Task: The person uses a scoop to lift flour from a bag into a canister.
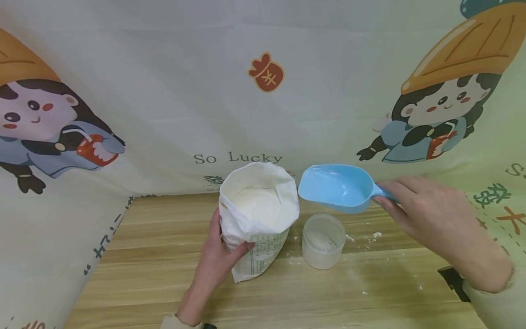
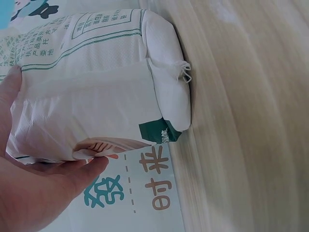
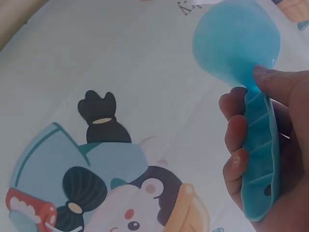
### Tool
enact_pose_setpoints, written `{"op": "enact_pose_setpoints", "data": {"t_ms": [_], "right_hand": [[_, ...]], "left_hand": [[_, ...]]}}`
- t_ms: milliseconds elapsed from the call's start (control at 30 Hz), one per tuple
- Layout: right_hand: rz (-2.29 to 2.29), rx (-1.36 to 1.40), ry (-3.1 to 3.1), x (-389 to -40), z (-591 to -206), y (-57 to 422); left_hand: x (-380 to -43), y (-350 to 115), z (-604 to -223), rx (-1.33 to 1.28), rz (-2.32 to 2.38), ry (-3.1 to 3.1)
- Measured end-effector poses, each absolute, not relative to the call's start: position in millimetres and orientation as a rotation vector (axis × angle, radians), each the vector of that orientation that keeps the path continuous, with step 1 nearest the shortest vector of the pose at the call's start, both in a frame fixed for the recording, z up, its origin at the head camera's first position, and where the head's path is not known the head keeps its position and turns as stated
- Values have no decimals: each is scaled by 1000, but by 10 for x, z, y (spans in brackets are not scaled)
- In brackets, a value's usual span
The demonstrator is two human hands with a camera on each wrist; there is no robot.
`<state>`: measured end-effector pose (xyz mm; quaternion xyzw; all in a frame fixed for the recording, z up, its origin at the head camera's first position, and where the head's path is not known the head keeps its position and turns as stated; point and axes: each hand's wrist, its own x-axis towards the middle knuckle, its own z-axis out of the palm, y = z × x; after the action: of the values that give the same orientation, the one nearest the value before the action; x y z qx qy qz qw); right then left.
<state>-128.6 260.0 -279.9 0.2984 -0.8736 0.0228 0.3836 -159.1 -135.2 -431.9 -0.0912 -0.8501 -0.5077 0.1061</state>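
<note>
A tall white bag (image 1: pixel 263 242) with green print stands on the table with its top wide, showing flour-like white powder (image 1: pixel 260 208) inside. My left hand (image 1: pixel 226 253) grips its left side, thumb in front; the left wrist view shows fingers (image 2: pixel 91 169) reaching under the bag's edge. In my right hand (image 1: pixel 431 210) is the handle of a light blue scoop (image 1: pixel 339 187), held in the air just right of the bag's mouth. No powder shows in its bowl from the head view. Below the scoop, a clear round jar (image 1: pixel 322 249) contains some white powder.
Spilled white powder (image 1: pixel 375 235) dots the wooden table (image 1: pixel 156 265) around the jar. A printed cloth (image 1: pixel 185 91) with cartoon figures hangs behind and at both sides of the table.
</note>
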Motion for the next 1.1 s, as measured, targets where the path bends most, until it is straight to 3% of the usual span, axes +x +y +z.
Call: {"op": "enact_pose_setpoints", "data": {"t_ms": [1100], "right_hand": [[-46,1055,-2117,-1628,-2575,1998]], "left_hand": [[-1592,-1350,-4315,-259,-1494,-2503]]}}
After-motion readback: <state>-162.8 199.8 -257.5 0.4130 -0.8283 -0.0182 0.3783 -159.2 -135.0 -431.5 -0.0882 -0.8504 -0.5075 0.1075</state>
